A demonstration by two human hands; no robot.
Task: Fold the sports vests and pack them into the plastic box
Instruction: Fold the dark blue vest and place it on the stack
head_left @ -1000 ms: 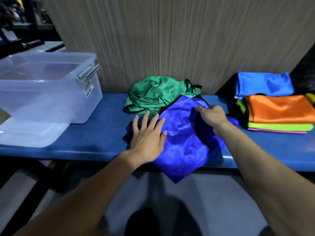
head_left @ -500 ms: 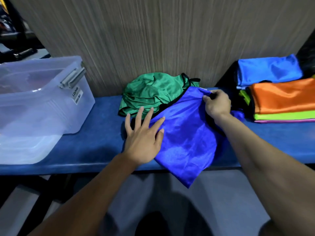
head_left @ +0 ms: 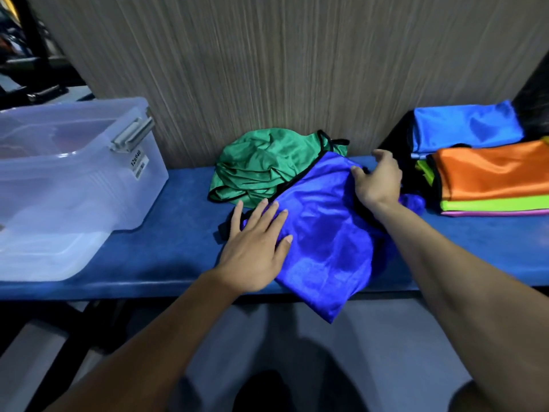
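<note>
right hand (head_left: 376,180), centre right of the frame: grip is on the upper right edge of the royal blue vest (head_left: 323,233), thumb on top of the cloth, fingers curled over the edge toward the back. left hand (head_left: 256,242), centre of the frame: no grasp, fingers straight and spread, palm pressing flat on the vest's left part.

royal blue vest lies mid-frame on the blue worktop (head_left: 178,248), black trim along its upper left edge. its lower corner hangs over the worktop's front edge. its top overlaps the crumpled green vest (head_left: 261,168), which sits just behind it against the wood-grain wall panel (head_left: 267,69).

right edge of the frame: a stack of folded vests on the worktop, orange vest (head_left: 490,173) on top, lime and pink edges showing beneath. a light blue folded vest (head_left: 466,126) lies behind the stack.

left of the frame: clear plastic box (head_left: 89,188) stands on the worktop, well apart from the vests, grey latch (head_left: 132,135) at its near right corner, a label under the latch. contents unclear through the wall.
</note>
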